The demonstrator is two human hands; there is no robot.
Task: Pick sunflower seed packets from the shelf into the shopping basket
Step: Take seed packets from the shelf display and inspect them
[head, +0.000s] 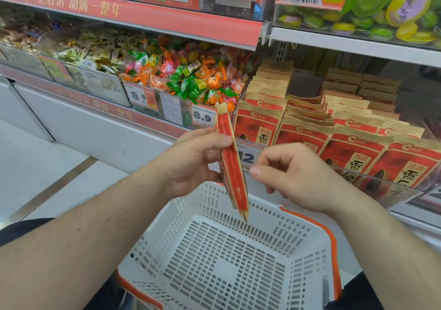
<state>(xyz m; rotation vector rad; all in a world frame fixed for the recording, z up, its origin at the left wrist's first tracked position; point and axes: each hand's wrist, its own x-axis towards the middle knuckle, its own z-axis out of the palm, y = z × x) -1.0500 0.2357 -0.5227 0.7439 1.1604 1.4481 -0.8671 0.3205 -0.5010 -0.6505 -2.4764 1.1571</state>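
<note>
- Supermarket shelving fills the background: the white metal shelf [353, 44] carries rows of red-and-tan paper sunflower seed packets [307, 128] standing upright behind a clear plastic front lip, with bins of mixed wrapped sweets [191, 80] to their left.
- Below, a white perforated plastic shopping basket with orange handles [214, 257] sits open-topped and holds nothing visible.
- Left hand [191, 164] grips 1 red-and-tan packet [232, 166] edge-on, thumb across its upper half, its lower end hanging just over the basket's far rim, probably so it can drop straight in.
- Right hand [293, 176] hovers just beside the packet, fingers loosely curled, holding nothing; it looks free to return to the shelf's front row.
</note>
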